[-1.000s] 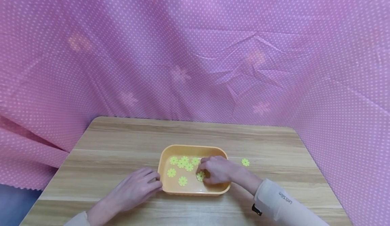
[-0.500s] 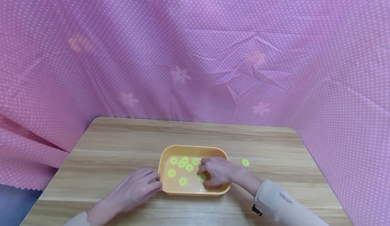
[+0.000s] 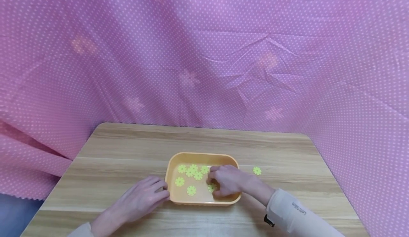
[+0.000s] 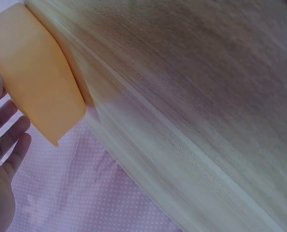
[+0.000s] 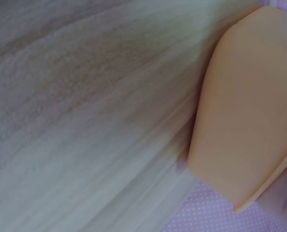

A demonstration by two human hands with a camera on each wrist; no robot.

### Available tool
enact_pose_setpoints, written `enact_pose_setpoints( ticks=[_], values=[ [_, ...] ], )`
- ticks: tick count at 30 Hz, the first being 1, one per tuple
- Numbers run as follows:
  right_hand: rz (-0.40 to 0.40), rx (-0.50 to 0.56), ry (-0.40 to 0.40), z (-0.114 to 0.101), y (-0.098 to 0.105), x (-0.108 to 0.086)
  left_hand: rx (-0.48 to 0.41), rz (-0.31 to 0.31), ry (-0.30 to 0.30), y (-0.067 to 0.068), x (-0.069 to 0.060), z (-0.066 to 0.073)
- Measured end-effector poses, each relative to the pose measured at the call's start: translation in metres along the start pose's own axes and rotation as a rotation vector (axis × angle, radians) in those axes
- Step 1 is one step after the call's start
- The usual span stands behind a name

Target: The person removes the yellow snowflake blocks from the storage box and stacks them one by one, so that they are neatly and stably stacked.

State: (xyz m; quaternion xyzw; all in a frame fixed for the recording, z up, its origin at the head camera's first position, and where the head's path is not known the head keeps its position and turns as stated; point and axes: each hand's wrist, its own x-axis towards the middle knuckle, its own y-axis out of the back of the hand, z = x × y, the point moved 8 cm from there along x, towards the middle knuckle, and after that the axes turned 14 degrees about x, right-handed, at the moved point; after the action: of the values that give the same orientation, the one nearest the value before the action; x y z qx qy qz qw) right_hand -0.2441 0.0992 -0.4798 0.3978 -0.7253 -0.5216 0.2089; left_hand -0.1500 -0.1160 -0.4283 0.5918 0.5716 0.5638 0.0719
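A shallow orange plastic tray (image 3: 204, 203) stands on the wooden table with several yellow-green, flower-shaped notched discs (image 3: 191, 190) lying flat inside. My left hand (image 3: 143, 197) is at the tray's left end, its fingertips touching the rim. In the left wrist view that hand's fingers (image 4: 20, 126) are loosely bent beside the orange wall. My right hand (image 3: 228, 180) reaches into the tray's right side, fingers curled, with one notched disc (image 3: 212, 188) between thumb and fingers. Part of that disc is hidden by the fingers. The right wrist view shows mainly the tray's outer wall (image 5: 250, 106).
A single loose disc (image 3: 257, 170) lies on the table right of the tray. The wood-grain table (image 3: 137, 141) extends around the tray. A pink dotted curtain (image 3: 204, 70) hangs behind and along both sides.
The disc at my right fingers has shifted slightly toward me and to the right, under the hand. The left hand and the tray stay almost still.
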Motion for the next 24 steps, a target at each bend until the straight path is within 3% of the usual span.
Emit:
enact_pose_setpoints(
  ticks=[11,20,24],
  values=[
    [0.028,-0.151,0.051,-0.005,0.0008,0.0002,0.009,0.003,-0.001,-0.0001,0.0007,-0.0006],
    [0.013,-0.039,0.034,-0.0017,0.0045,-0.0018,0.008,0.006,-0.006,0.0002,0.0017,-0.0003],
    [0.004,-0.042,0.033,-0.0019,0.0067,-0.0038,0.017,-0.006,-0.002,-0.0003,0.0018,-0.0006]
  ],
)
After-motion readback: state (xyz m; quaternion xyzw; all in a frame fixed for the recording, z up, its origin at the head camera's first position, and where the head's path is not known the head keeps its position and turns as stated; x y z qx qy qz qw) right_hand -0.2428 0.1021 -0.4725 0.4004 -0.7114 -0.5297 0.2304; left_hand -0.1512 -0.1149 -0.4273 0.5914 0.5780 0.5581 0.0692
